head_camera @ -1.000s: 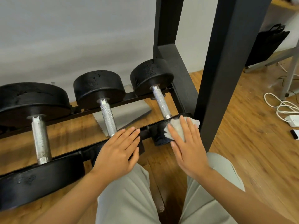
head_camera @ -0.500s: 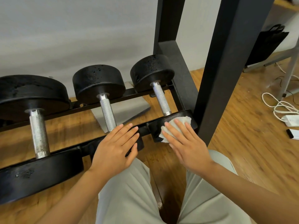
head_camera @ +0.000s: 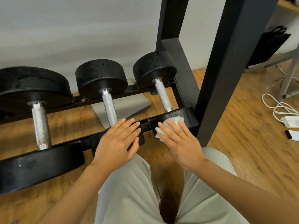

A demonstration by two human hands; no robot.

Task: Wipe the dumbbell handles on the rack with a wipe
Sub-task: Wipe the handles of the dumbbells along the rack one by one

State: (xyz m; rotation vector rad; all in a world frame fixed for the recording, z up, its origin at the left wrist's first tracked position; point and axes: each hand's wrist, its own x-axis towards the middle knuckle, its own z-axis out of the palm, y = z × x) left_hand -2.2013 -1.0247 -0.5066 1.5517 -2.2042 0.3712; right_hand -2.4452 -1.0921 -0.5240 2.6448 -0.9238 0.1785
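Head view shows three black round-ended dumbbells (head_camera: 103, 88) with silver metal handles (head_camera: 110, 109) lying side by side on a low black metal rack (head_camera: 181, 65), gaps between them. Right hand (head_camera: 179, 141) lies flat, fingers straight, pressing one crumpled white wipe (head_camera: 174, 121) onto the rightmost dumbbell's near end, just beside a black post (head_camera: 226, 70). Left hand (head_camera: 116, 143) rests flat and open on the middle dumbbell's near end.

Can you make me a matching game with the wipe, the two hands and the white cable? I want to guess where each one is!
Things:
1. wipe
2. left hand
3. right hand
4. white cable

Places:
A. on the wooden floor, far right
B. flat over the middle dumbbell's near end
C. pressing the wipe
D. on the right dumbbell's near weight

Pairs: 1-D, 2-B, 3-C, 4-A
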